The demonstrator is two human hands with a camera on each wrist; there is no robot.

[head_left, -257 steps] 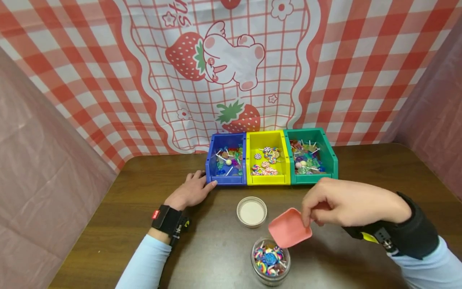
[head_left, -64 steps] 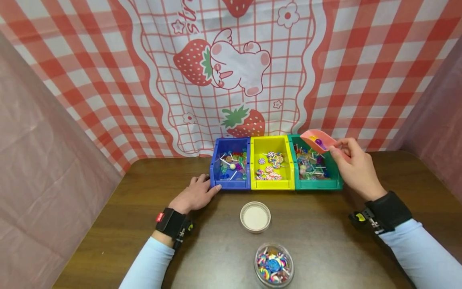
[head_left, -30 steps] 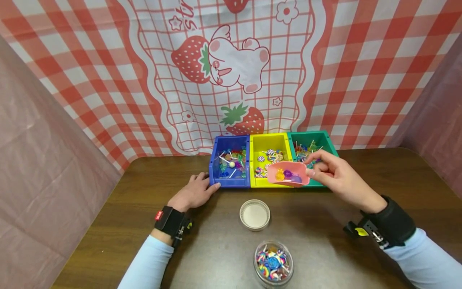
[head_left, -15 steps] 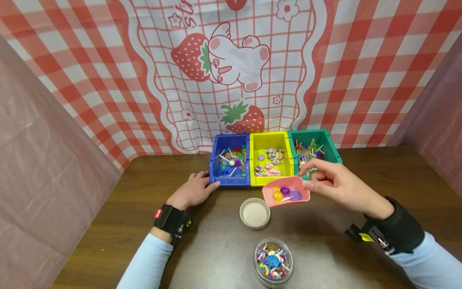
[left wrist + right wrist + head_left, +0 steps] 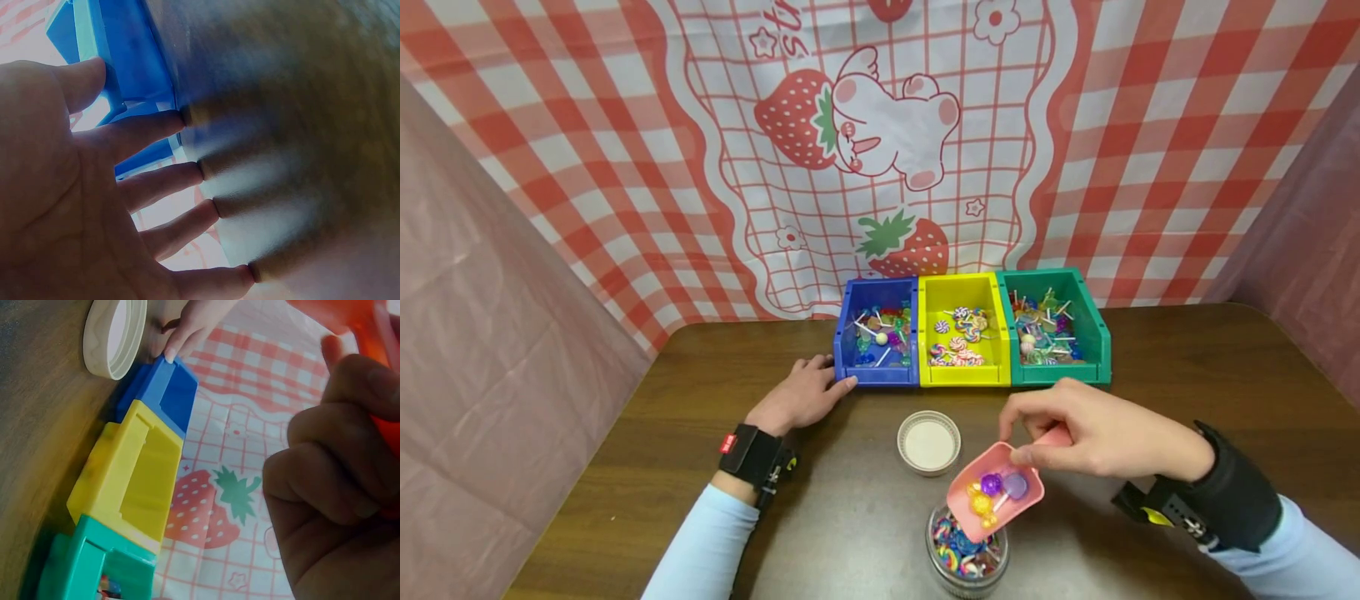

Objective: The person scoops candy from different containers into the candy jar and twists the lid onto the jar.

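Note:
My right hand [image 5: 1097, 429] grips the handle of a pink scoop [image 5: 1030, 492], its fingers curled round it in the right wrist view. Yellow and purple candy charms [image 5: 988, 493] lie in the scoop, one of them a purple lollipop. The scoop's front edge tilts down over the mouth of a glass jar [image 5: 967, 587], which is full of colourful candy charms and partly hidden by it. My left hand [image 5: 801, 396] lies with fingers spread on the table, thumb against the front corner of the blue bin [image 5: 877, 377]. In the left wrist view the fingertips [image 5: 209, 209] touch the tabletop.
A yellow bin [image 5: 964, 377] and a green bin [image 5: 1060, 375] stand in a row with the blue one, each holding small candy charms. A round pale lid [image 5: 928, 443] lies between bins and jar. A red checked cloth [image 5: 1150, 167] hangs behind the table.
The scoop was tipped over the jar earliest, then rose loaded above the green bin. Since then my right hand has brought it back toward me, over the jar. The left hand keeps its place.

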